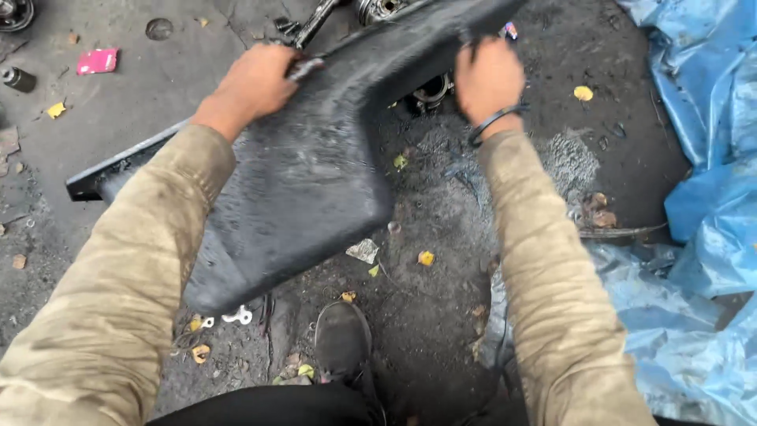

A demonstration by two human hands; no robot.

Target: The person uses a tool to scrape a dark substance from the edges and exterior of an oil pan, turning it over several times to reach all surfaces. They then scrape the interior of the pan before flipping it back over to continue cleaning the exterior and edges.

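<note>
Both arms outstretched: left hand (256, 79) and right hand (486, 77) clamped, fingers curled, on a dusty, scuffed black seat (315, 166), tilted.

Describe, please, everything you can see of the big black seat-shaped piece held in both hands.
The black seat-shaped piece is broad, dark and matte, dusty and scuffed, seemingly rubber or vinyl. It is wide and rounded at the near end and narrows toward the far end, held tilted above the dirty ground. The left hand presses on its upper edge; the right hand, wearing a dark wristband, grips the narrow far end. What lies under it is hidden.
</note>
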